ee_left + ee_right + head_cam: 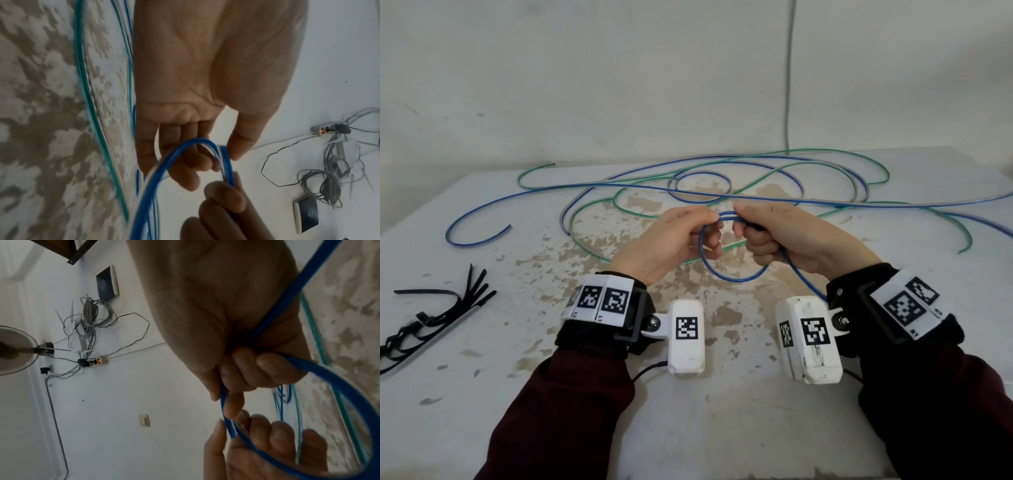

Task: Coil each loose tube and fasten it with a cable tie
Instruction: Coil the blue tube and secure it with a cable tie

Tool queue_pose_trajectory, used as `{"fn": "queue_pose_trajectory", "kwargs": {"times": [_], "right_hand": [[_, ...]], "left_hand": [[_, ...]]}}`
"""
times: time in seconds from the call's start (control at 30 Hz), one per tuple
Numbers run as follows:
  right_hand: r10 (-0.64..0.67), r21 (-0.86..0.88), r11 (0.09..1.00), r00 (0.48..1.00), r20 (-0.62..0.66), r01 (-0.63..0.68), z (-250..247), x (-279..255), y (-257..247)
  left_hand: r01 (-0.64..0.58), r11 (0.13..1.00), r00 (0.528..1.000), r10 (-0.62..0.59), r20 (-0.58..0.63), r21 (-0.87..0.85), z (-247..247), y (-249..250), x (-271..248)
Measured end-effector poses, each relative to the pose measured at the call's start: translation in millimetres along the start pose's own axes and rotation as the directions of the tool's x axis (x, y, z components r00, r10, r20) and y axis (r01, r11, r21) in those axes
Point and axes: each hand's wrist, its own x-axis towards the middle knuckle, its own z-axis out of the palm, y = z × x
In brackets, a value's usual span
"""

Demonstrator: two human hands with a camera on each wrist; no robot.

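1. Your left hand (674, 240) pinches the top of a small loop of blue tube (736, 274); this fixes the coil size above the counter (722, 428).
2. Your right hand (784, 240) is clenched round the same tube, so it can likely feed the next turn; the running length passes under your right wrist.
3. The cable ties (438, 315) lie bundled at the near left, within reach and not yet used.
4. Farther back, the green tube (756, 185) lies loose, tangled with the rest of the blue tube.
5. No containers are visible.

a power strip (98, 361), a fan (14, 350) and a wall switch (144, 420).
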Motion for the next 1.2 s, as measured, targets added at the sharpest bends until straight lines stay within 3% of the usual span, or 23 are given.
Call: {"fn": "queue_pose_trajectory", "kwargs": {"times": [0.17,0.3,0.5,0.63,0.8,0.9,1.07,1.2], "right_hand": [[-0.012,-0.096,0.995,1.000,0.005,0.013,4.9,-1.0,0.6],[-0.039,-0.033,0.999,0.998,-0.053,0.037,3.5,-1.7,-2.8],[-0.094,-0.070,0.994,0.987,-0.131,0.086,3.5,-2.8,-2.8],[-0.139,-0.030,0.990,0.959,-0.248,0.136,-0.9,0.7,-1.6],[-0.093,-0.087,0.993,0.979,-0.181,0.078,1.5,2.0,5.1],[-0.038,-0.001,0.999,0.997,-0.068,0.038,8.6,6.0,9.7],[0.020,0.251,0.967,0.998,0.059,-0.035,15.7,9.9,14.6],[0.001,0.426,0.905,1.000,0.019,-0.009,16.0,11.8,9.6]], "left_hand": [[0.010,1.000,0.997,-0.008,0.081,-0.021,3.2,1.3,-2.7],[0.035,0.999,0.999,-0.036,0.040,0.023,3.3,6.5,-5.0],[0.140,0.990,0.990,-0.140,-0.004,0.009,0.7,8.4,-6.0],[0.197,0.977,0.980,-0.193,-0.056,0.085,2.7,5.4,-5.1],[0.027,0.977,0.963,-0.082,-0.258,-0.211,-0.6,8.2,0.4],[-0.027,0.950,0.932,-0.089,-0.351,-0.311,-0.5,8.2,3.0],[-0.107,0.941,0.916,-0.033,-0.399,-0.323,0.4,3.7,5.5],[-0.095,0.970,0.939,0.013,-0.344,-0.224,-4.9,-0.5,8.0]]}}
